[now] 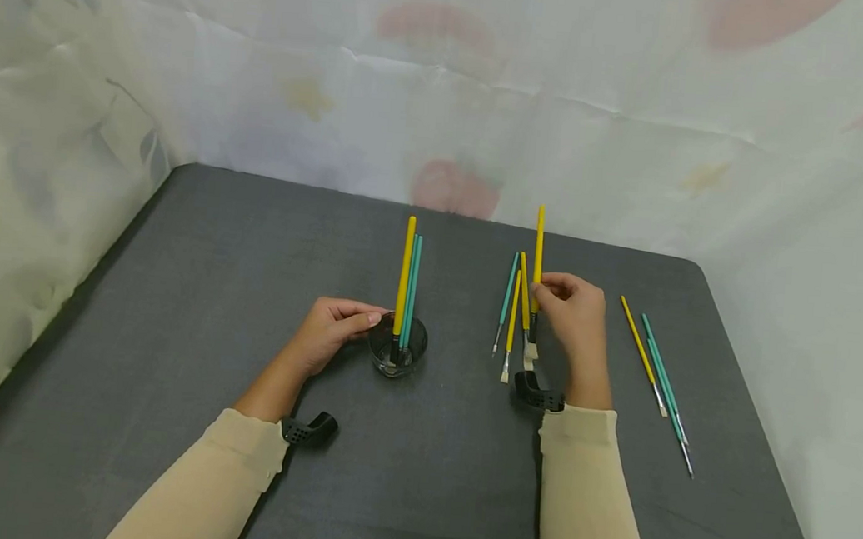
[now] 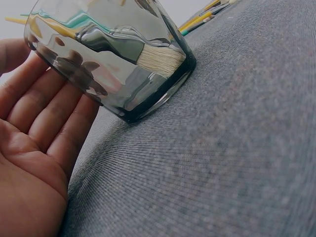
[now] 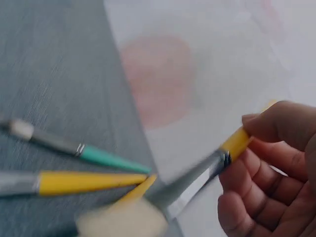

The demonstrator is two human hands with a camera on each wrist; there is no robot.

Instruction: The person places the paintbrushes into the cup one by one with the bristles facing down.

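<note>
A person sits at a dark grey table [image 1: 212,288] hung round with pale patterned cloth. The left hand [image 1: 330,329] rests against the left side of a clear glass tumbler [image 1: 397,346], its fingers fairly straight and touching the wall; the left wrist view shows the open palm and fingers lying along the glass, but the thumb is out of sight, so whether it wraps round cannot be told. In the glass stand a yellow brush and two teal ones [image 1: 408,284], bristles down; through the curved wall only one pale bristle head is clear, the rest being warped reflections. The right hand [image 1: 574,317] pinches a yellow-handled paintbrush [image 1: 538,260] between thumb and curled fingers, holding it nearly upright with the bristle end low, just above the table. The right wrist view is blurred by motion, and the brush head there is only a pale smear. Just left of that hand lie three loose brushes [image 1: 513,309], partly hidden by the held one. Well to its right lie more brushes [image 1: 657,373], one yellow and the others teal, overlapping so their count is uncertain.
</note>
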